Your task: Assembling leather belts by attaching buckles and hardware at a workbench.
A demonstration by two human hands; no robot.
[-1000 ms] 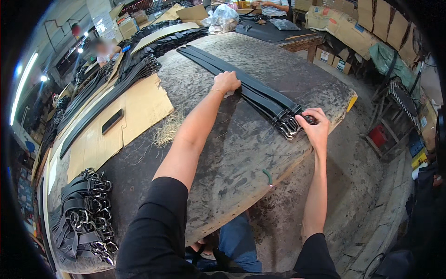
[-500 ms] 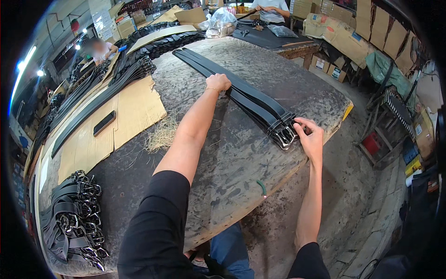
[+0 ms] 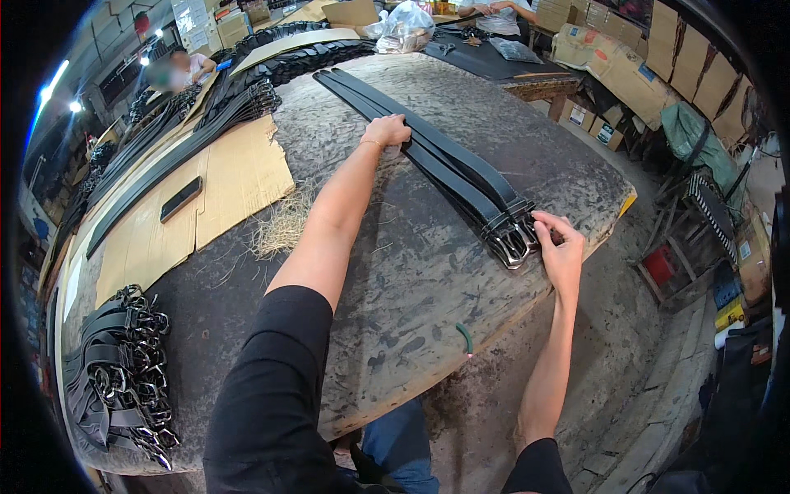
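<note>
A stack of black leather belts [image 3: 451, 169] lies slantwise across the dark, scuffed table [image 3: 428, 305], strap ends far left. Its silver buckles [image 3: 512, 245] are gathered at the near right end. My left hand [image 3: 387, 132] is closed over the left edge of the straps, about midway along; its fingertips are hidden. At the buckle end my right hand [image 3: 561, 247] has thumb and fingers bent together against the right side of the buckles. The exact spot they pinch is partly hidden.
Another heap of buckled belts [image 3: 123, 370] sits at the near left. Cardboard [image 3: 239, 185] carries a phone [image 3: 181, 199], with more belts behind. Straw-like fibres [image 3: 284, 222] and a short green strip [image 3: 465, 339] lie nearby. Two people work farther back. A wooden stool [image 3: 683, 247] stands right.
The view has shifted slightly. Both hands keep their places on the belts, with no clear movement of the stack.
</note>
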